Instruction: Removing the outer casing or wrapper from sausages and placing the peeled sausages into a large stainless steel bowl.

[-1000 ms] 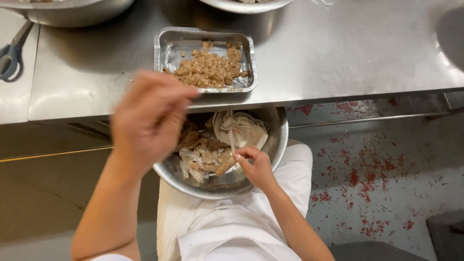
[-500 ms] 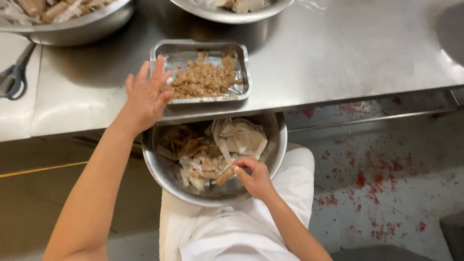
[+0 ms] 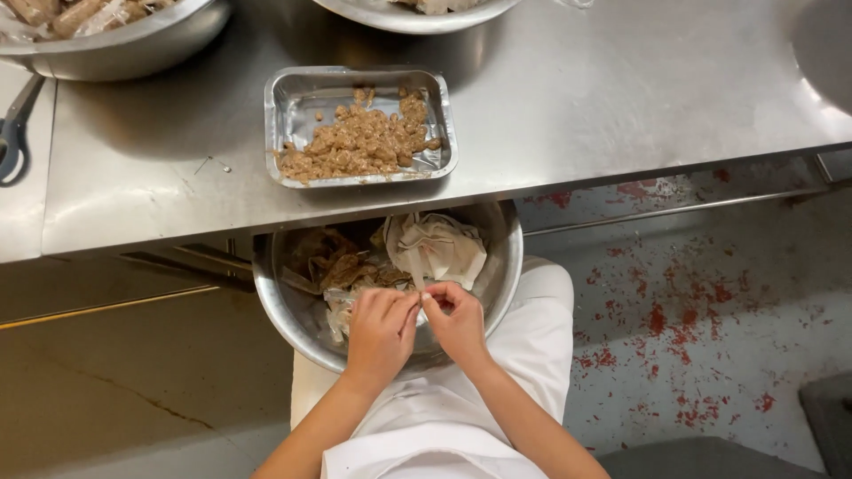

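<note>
We pinch a small wrapper (image 3: pixel 421 299) between left hand (image 3: pixel 380 325) and right hand (image 3: pixel 456 321) over the lap bowl (image 3: pixel 497 266); tray (image 3: pixel 288 98) at table's near edge half-filled, wrappers remain.

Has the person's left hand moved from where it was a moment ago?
Yes. The left hand came back from the foil tray on the steel counter and now meets the right hand over the metal bowl on the lap.

Left hand (image 3: pixel 380 326) is off the foil tray (image 3: pixel 293 98) on the table, now down in the steel bowl (image 3: pixel 501 257) beside the right hand (image 3: pixel 457 321). Fingertips of both meet, pinching one small wrapper piece (image 3: pixel 421 297).
</note>
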